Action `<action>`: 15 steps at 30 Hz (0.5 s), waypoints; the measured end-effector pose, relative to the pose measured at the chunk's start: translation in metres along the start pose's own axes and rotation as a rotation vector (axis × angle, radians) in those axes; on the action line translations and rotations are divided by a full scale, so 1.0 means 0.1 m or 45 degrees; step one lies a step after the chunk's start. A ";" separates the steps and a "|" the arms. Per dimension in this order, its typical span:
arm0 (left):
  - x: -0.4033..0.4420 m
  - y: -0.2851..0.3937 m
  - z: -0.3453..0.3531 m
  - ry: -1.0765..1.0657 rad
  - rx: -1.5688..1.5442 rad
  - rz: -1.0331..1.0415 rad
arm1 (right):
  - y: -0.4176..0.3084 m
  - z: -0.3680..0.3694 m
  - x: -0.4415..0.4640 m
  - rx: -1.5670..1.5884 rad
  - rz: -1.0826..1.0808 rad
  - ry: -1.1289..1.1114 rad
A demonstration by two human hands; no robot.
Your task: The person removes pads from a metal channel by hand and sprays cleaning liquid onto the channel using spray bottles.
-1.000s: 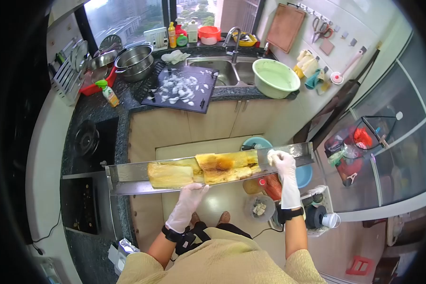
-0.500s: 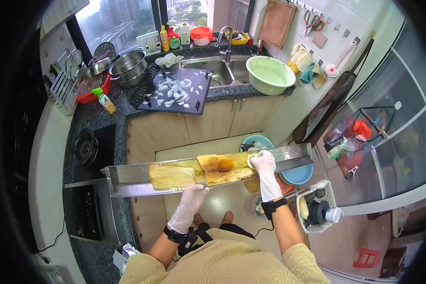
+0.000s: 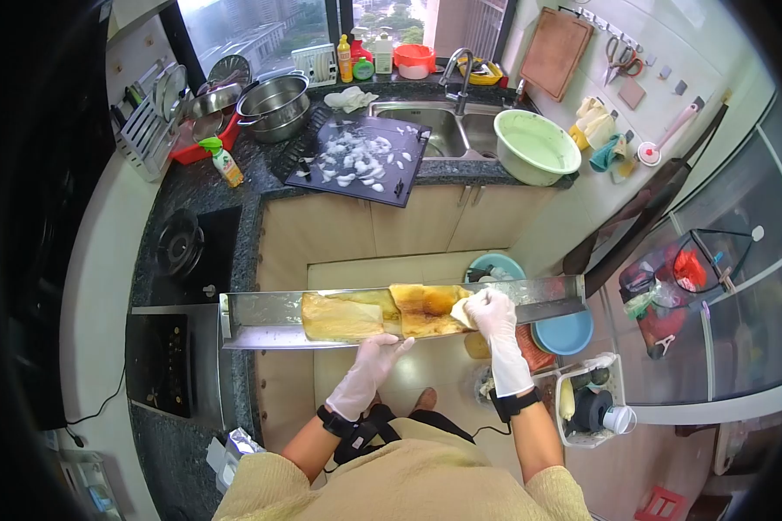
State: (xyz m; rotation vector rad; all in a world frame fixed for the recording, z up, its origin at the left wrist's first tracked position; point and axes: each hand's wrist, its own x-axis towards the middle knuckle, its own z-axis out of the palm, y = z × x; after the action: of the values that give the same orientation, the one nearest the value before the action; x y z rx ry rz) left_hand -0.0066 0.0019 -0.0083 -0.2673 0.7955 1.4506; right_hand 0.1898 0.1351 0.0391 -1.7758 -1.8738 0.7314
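A long, shallow metal trough (image 3: 256, 310) lies crosswise in front of me at about waist height. Inside it are a pale yellow, oil-soaked sheet (image 3: 342, 319) and a brown-stained sheet (image 3: 426, 306), which look like greasy paper. My left hand (image 3: 367, 375), in a white glove, grips the trough's near edge below the sheets. My right hand (image 3: 497, 323), also gloved, is closed on a whitish wad of paper (image 3: 463, 313) at the right end of the stained sheet. Its fingertips are partly hidden.
White foamy clumps cover a dark panel (image 3: 408, 187) on the counter by the sink (image 3: 443, 143). A green basin (image 3: 543, 165) stands right of it. Stove burners (image 3: 181, 243) are to the left. Blue basins (image 3: 565, 334) and a white basket (image 3: 613, 373) occupy the floor at right.
The view has shifted, so the room appears further right. My right hand has bunched more tightly around the wad, its wrist more upright. My left hand still grips the near edge.
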 end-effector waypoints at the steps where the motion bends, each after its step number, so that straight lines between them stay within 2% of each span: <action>1: 0.06 -0.01 -0.06 -0.040 -0.002 -0.001 | -0.14 0.01 -0.07 -0.013 -0.034 -0.033; 5: 0.16 -0.07 -0.10 -0.155 0.254 0.118 | -0.54 0.22 -0.16 -0.020 -0.140 -0.106; 8: 0.14 -0.05 0.02 -0.042 0.066 -0.050 | -0.85 0.38 -0.16 0.030 -0.153 -0.136; 11: 0.22 -0.12 -0.03 -0.089 0.121 -0.047 | -1.15 0.49 -0.15 0.105 -0.085 -0.183; 14: 0.32 -0.21 -0.19 -0.160 0.520 0.121 | -1.34 0.66 -0.18 0.021 -0.142 -0.209; 15: 0.30 -0.19 -0.22 -0.200 0.941 0.243 | -1.35 0.76 -0.20 -0.044 -0.204 -0.228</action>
State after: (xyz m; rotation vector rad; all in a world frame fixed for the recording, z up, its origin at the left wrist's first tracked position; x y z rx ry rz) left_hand 0.0023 0.0085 -0.0485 0.4890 1.1868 1.2356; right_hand 0.0397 0.1066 0.0704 -1.6033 -2.1290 0.8251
